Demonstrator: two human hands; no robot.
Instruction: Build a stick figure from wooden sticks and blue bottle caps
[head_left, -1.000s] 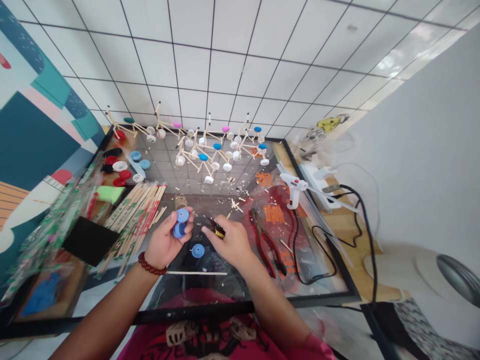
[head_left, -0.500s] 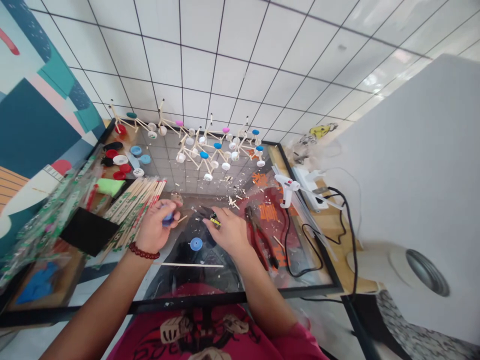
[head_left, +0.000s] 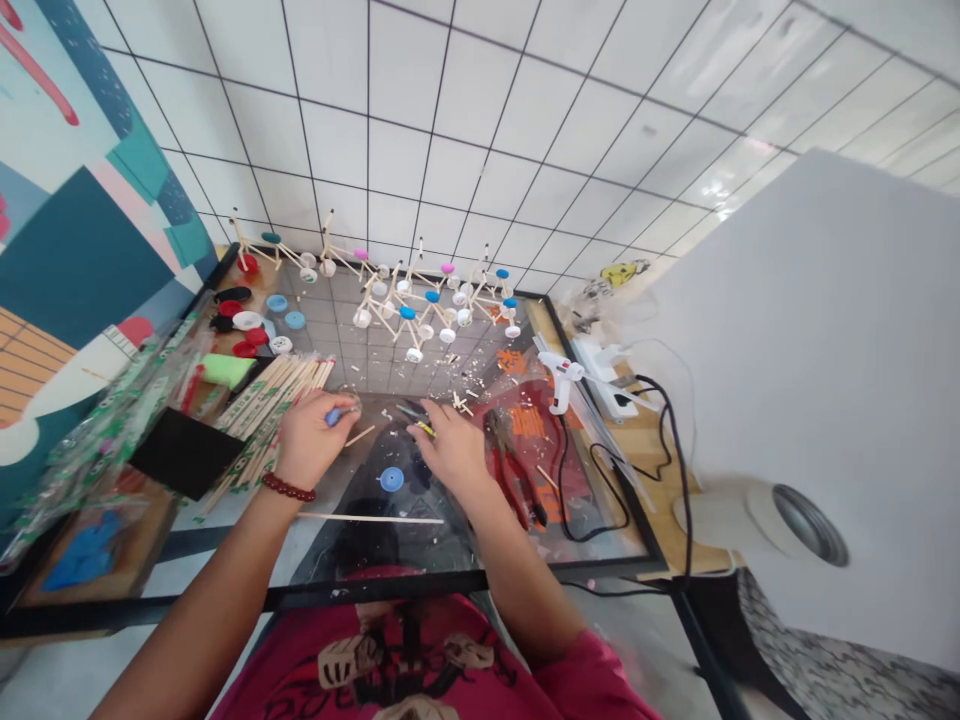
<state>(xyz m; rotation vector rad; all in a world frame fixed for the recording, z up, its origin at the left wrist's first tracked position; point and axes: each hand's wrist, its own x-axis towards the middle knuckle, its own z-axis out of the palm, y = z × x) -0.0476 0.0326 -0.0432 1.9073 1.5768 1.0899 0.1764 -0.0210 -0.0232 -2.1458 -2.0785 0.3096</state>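
My left hand, with a dark red bead bracelet at the wrist, is closed around a blue bottle cap, mostly hidden by the fingers. A short wooden stick piece shows just right of that hand; I cannot tell whether it is held or lies on the table. My right hand grips a small hand tool with dark jaws pointing left and a yellow-and-black handle; fingers cover much of it. Between my forearms lie another blue bottle cap and a long thin wooden stick.
Several stick figures with bottle-cap wheels stand at the back. Wrapped chopsticks and loose caps lie left. Red-handled pliers, a white glue gun and its black cord are right. Wood scraps litter the glass top.
My left hand has turned, so less of the blue bottle cap shows. The right hand with its tool stays close by, slightly shifted. The whole view has swung a little.
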